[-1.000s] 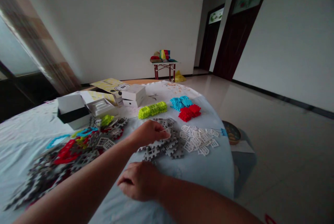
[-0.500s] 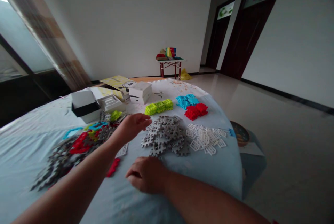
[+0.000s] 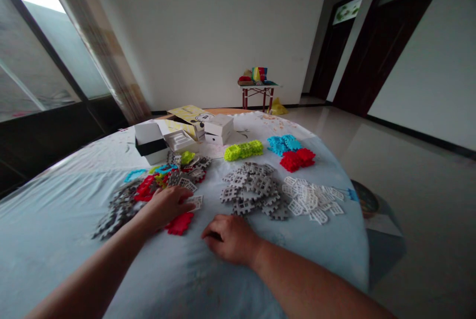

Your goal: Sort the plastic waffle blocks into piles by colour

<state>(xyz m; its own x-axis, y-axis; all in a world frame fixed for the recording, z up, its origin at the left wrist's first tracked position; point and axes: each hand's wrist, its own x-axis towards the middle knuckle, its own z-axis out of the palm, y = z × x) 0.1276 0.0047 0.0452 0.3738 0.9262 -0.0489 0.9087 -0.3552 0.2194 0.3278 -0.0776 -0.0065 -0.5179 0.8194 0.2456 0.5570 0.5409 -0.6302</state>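
My left hand (image 3: 166, 206) lies on the pale blue cloth at the near edge of the mixed heap of grey, red and coloured interlocking tiles (image 3: 148, 191). Its fingers curl down onto a white tile (image 3: 194, 202), with a red tile (image 3: 180, 223) just below. My right hand (image 3: 229, 239) rests on the cloth with its fingers curled under, in front of the sorted grey pile (image 3: 253, 190). What the right hand holds, if anything, is hidden.
Sorted piles lie beyond: white tiles (image 3: 312, 198), red (image 3: 297, 159), cyan (image 3: 284, 143) and lime green (image 3: 243, 150). White and black boxes (image 3: 152, 142) and cartons (image 3: 218, 129) stand at the back. The table edge (image 3: 357, 239) drops off on the right above a stool.
My left hand has pulled back from the grey pile and gone down left onto the tiles at the mixed heap. The right hand stays put. The view has swung left.
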